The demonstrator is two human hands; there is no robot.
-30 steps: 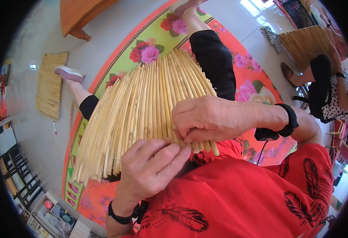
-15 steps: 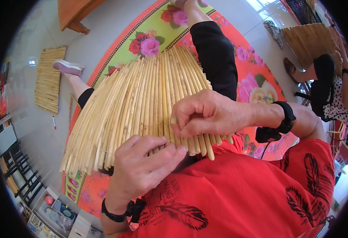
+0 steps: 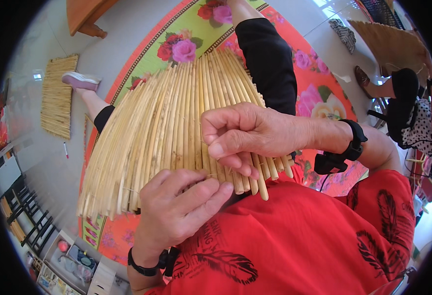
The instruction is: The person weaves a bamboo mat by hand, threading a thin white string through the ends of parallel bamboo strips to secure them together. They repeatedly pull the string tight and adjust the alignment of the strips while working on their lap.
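Bright flowered cloth [image 3: 314, 78] covers some of the pale floor [image 3: 98, 54] under the stick mat [image 3: 176, 113], and another mat [image 3: 58, 96] lies well to its left. The stick mat sits over the lap, just in front of the red shirt [image 3: 294, 226]. On its near edge, the left hand [image 3: 181, 201] has bent fingers; I cannot tell how hard they grip. Over its near part, the right hand [image 3: 253, 130] has thumb and first finger together; I cannot tell if they pinch the thin thread [image 3: 211, 175] there. I think it works best with sticks flat, side by side, and thread snug. The sticks run long-ways away from the shirt, fanning wider at the near end.
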